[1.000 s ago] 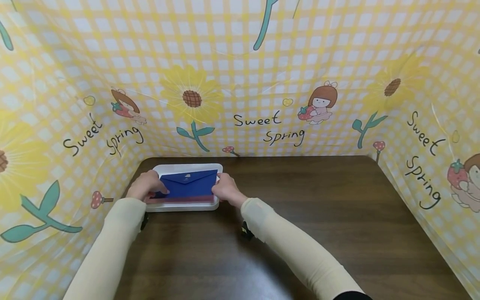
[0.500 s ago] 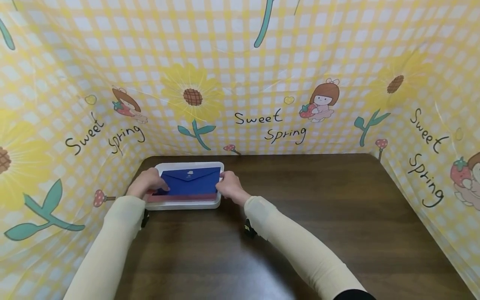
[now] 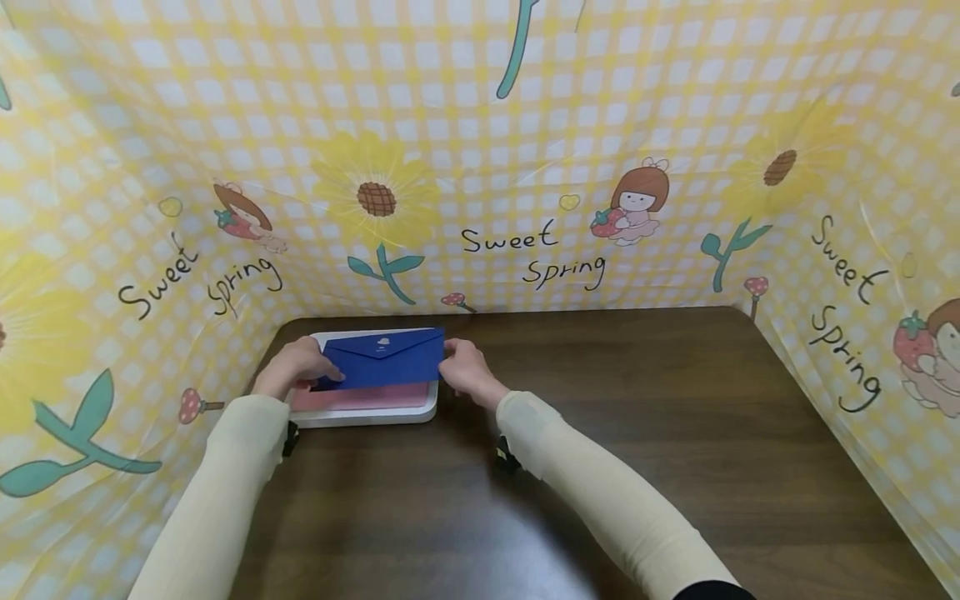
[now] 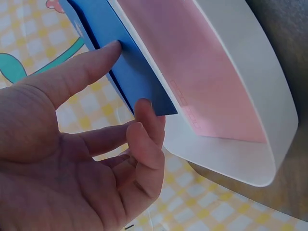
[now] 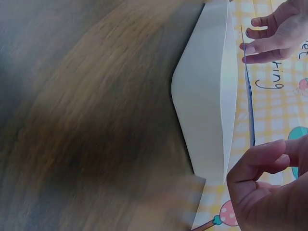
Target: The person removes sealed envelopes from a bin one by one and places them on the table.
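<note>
Blue envelope [image 3: 386, 362] held above the white tray [image 3: 367, 420], flap side showing. Left hand [image 3: 300, 364] pinches its left end, thumb on the face, fingers behind; right hand [image 3: 468, 368] pinches the right end. Pink paper [image 3: 375, 397] lies in the tray, which sits far left on the wooden table [image 3: 637, 433]

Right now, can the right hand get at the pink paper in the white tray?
Probably, once it's free: the right hand pinches the blue envelope, held above the white tray, but the near strip of pink paper lies uncovered.
</note>
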Available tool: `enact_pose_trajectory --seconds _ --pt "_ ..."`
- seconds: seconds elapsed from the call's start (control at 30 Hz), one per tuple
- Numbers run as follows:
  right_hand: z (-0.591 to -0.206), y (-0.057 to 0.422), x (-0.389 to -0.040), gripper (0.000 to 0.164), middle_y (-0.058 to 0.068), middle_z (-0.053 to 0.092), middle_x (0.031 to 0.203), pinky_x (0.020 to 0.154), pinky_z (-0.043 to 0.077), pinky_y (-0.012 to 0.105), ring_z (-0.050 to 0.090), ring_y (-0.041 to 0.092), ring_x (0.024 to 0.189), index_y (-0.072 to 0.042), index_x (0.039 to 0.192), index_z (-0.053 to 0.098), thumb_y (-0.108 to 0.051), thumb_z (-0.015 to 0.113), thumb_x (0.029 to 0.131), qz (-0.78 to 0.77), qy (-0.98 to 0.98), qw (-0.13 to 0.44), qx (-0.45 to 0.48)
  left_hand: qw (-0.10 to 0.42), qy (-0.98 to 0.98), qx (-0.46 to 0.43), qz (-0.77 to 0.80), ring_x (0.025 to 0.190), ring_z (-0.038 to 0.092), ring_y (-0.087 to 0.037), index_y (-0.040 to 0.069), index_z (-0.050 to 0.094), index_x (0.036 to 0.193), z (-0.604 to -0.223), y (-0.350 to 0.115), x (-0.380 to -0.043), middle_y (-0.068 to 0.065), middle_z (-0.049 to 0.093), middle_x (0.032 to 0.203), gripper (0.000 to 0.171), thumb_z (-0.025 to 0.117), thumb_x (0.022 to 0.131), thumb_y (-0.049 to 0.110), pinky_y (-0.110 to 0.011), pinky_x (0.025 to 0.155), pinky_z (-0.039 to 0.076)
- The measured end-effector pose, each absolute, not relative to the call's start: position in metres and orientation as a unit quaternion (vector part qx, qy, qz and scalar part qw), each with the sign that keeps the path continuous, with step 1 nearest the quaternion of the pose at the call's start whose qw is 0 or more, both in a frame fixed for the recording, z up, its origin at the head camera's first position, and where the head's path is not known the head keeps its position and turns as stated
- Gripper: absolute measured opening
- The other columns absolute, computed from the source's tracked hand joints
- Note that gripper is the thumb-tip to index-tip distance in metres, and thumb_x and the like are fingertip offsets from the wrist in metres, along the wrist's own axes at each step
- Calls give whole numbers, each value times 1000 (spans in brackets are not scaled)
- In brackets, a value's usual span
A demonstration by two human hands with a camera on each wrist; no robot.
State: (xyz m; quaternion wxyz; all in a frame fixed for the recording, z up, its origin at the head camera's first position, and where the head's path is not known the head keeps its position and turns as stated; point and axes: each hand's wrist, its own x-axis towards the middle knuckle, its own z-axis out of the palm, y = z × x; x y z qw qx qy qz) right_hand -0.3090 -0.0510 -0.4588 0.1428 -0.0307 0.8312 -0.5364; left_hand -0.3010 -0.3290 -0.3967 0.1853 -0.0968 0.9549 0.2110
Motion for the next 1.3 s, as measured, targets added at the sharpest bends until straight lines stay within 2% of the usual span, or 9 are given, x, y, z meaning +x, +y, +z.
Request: enact_pose_trajectory --seconds 0.2,0.33,0.5,0.7,0.87,1.1,1.2,1.3 --pt "-462 -43 -313 37 12 70 104 52 46 38 45 17 43 1 138 62 -5 56 102 -536 832 145 -9 181 955 -85 217 58 52 -17 0 54 87 -399 -326 -303 -7 55 67 36 80 90 24 -31 61 52" --pt "-462 -38 -316 32 10 69 102 54 48 39 46 17 43 1 135 64 -8 59 104 -536 832 143 1 180 955 -81 223 59 52 -17 1 54 86 -399 -322 -305 -6 54 66 35 79 91 24 -32 62 51" --pt "-461 -28 -318 32 10 71 101 49 44 35 43 15 41 0 135 66 -10 61 105 -540 830 136 7 175 957 -68 223 62 54 -19 1 56 86 -394 -315 -307 -8 56 68 33 78 91 24 -34 65 53" --pt "-460 -15 -319 31 9 71 106 52 45 35 41 13 41 -1 133 68 -12 63 105 -551 825 125 9 169 960 -54 216 61 56 -17 0 58 86 -393 -306 -309 -8 59 68 32 79 91 25 -30 60 52" --pt "-461 -5 -320 28 11 71 103 53 46 35 41 13 43 0 129 70 -13 64 104 -559 821 117 12 163 964 -32 206 58 54 -16 1 57 85 -397 -301 -309 -8 60 66 34 78 91 27 -29 59 52" --pt "-461 9 -321 24 21 72 110 54 46 34 43 15 47 0 122 71 -15 64 104 -562 819 114 18 162 956 -21 245 67 57 -21 -8 56 102 -394 -292 -308 -12 58 75 35 73 96 22 -35 66 55" --pt "-460 14 -320 23 19 69 96 53 44 32 43 16 48 -1 121 71 -14 63 105 -560 821 112 23 166 952 -17 255 74 61 -26 -13 55 112 -393 -287 -307 -16 60 80 40 71 97 21 -42 74 58" --pt "-460 18 -321 22 10 59 78 50 42 30 43 16 47 0 121 71 -12 63 104 -565 817 109 25 168 950 -15 262 79 63 -29 -18 52 122 -392 -284 -307 -19 62 86 48 69 98 21 -46 79 58"
